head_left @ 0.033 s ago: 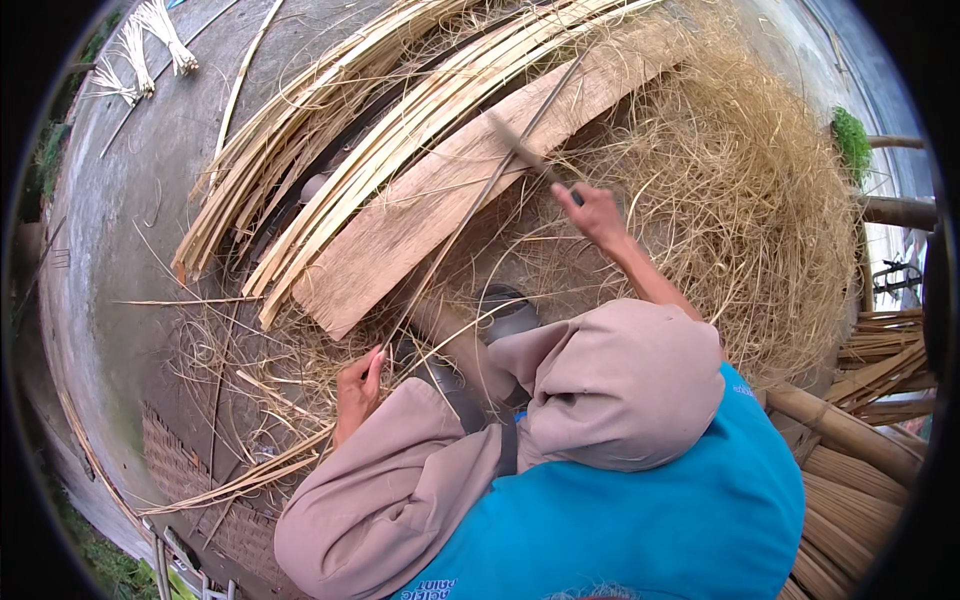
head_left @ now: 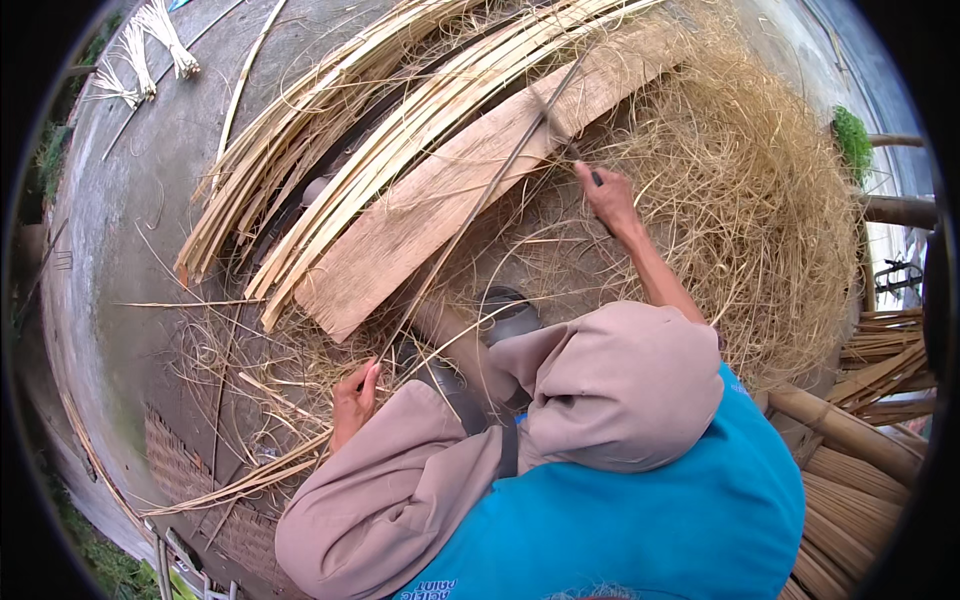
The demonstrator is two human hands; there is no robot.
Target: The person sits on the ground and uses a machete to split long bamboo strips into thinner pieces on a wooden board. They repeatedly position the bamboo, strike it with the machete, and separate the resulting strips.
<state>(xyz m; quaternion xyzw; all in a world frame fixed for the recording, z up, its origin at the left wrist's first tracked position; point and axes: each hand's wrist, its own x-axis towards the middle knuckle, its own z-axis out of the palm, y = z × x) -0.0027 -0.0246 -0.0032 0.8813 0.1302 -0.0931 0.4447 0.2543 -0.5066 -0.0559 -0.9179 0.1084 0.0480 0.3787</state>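
My right hand (head_left: pixel 608 198) is wrapped around the dark handle of a knife. The knife's blade (head_left: pixel 556 122), smeared by motion, lies across a long thin bamboo strip (head_left: pixel 440 262) over a wooden board (head_left: pixel 420 208). That strip runs slantwise along the board from its far end down toward my left hand (head_left: pixel 354 402). Thumb and fingers of the left hand are pinched on the strip's near end, beside my left knee. The board slopes from near left to far right, in front of my feet.
Beyond the board lie bundles of pale split strips (head_left: pixel 385 140). A big heap of curly shavings (head_left: pixel 750 200) fills the right side. White bundled strips (head_left: pixel 165 35) rest at the far left, a woven mat (head_left: pixel 180 460) at the near left. A bamboo pole (head_left: pixel 840 435) and more strips are on my right.
My right hand and the knife have moved slightly farther away and to the right along the strip. The left hand has shifted a little toward me, still pinching the strip.
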